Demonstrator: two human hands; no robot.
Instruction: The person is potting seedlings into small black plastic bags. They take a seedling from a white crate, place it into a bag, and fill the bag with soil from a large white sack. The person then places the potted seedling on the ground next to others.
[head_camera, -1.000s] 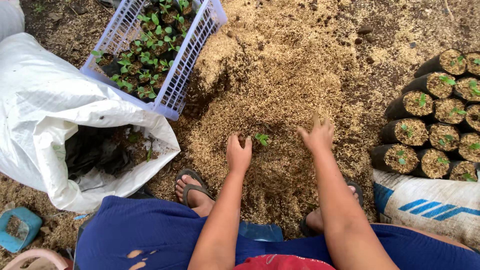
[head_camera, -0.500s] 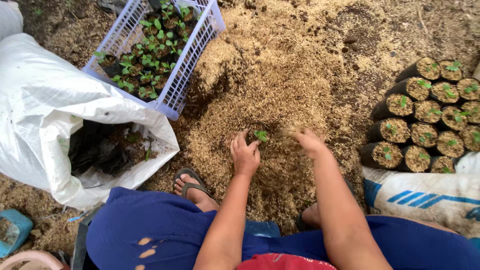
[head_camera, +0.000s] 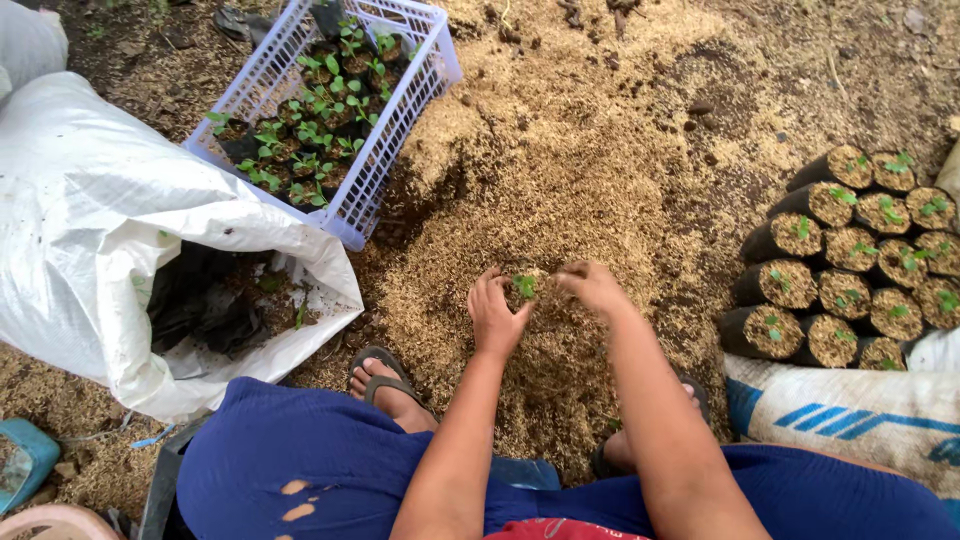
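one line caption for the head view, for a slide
Both hands, left and right, cup a seedling over the husk pile.

Rough dry husk mulch (head_camera: 560, 170), glossy plastic crate (head_camera: 400, 150), matt woven sack (head_camera: 90, 230)

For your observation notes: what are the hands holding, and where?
Both hands, left hand and right hand, cup a small husk-filled pot with a seedling, by its sides.
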